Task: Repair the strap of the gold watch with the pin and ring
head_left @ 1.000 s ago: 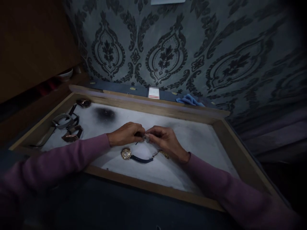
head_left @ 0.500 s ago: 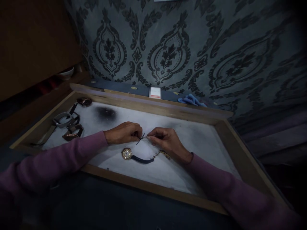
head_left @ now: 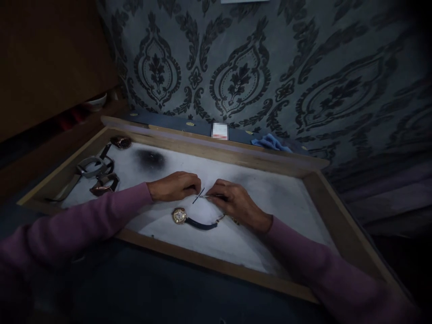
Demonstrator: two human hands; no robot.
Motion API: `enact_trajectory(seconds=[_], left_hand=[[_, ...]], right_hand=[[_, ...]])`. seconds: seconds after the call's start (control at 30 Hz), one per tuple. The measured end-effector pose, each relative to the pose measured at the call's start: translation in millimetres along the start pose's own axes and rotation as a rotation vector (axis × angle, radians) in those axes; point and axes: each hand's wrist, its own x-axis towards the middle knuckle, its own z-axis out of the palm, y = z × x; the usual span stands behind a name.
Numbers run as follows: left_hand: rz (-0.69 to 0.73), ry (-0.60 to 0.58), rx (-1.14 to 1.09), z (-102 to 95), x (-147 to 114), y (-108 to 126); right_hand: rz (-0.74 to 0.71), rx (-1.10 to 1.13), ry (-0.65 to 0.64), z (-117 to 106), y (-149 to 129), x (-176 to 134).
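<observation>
My left hand (head_left: 180, 185) is closed, its fingertips pinching a thin dark strip (head_left: 196, 198), seen edge-on. My right hand (head_left: 236, 202) is closed around a slim pointed metal tool (head_left: 208, 196). Its tip reaches the strip; whether they touch I cannot tell. Just below the hands lies a gold-rimmed wristwatch (head_left: 179, 216) with a pale dial, face up on the white surface. Its dark strap (head_left: 201, 224) stretches right to a gold clasp, partly hidden under my right hand.
A shallow wooden tray (head_left: 216, 265) with a white bottom surrounds the work. Several more watches, one a brown watch (head_left: 104, 183), lie at its left end. Behind the back rim are a small white box (head_left: 220, 131) and a blue cloth (head_left: 270, 142).
My right fingers have curled further in, and more of the metal tool shows between the hands. The left hand still pinches the strip. The view has shifted slightly.
</observation>
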Motion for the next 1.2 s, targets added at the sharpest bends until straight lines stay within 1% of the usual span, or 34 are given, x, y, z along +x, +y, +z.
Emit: enact_trajectory(seconds=[0.1, 0.33, 0.4, 0.5, 0.63, 0.83, 1.1, 1.2], left_hand=[[-0.004, 0.001, -0.034, -3.6, -1, -3], [-0.050, -0.052, -0.130, -9.7, -2, -3], [-0.062, -0.056, -0.162, -9.1, -2, -3], [-0.076, -0.030, -0.182, -6.6, -1, -4], [-0.093, -0.009, -0.198, -3.3, 0, -3], [-0.140, 0.023, -0.245, -1.7, -1, -1], [-0.173, 0.016, -0.409, 2.9, 0, -7], [-0.188, 0.008, -0.421, 3.9, 1, -8]], right_hand=[[-0.016, 0.022, 0.023, 2, 2, 0], [0.029, 0.138, 0.056, 3, 6, 1], [0.033, 0.154, 0.071, 3, 7, 1], [0.034, 0.178, 0.087, 3, 7, 1], [0.047, 0.207, 0.079, 2, 5, 1], [0.058, 0.195, 0.082, 2, 6, 2], [0.050, 0.184, 0.087, 0, 1, 0], [0.060, 0.195, 0.080, 1, 0, 0]])
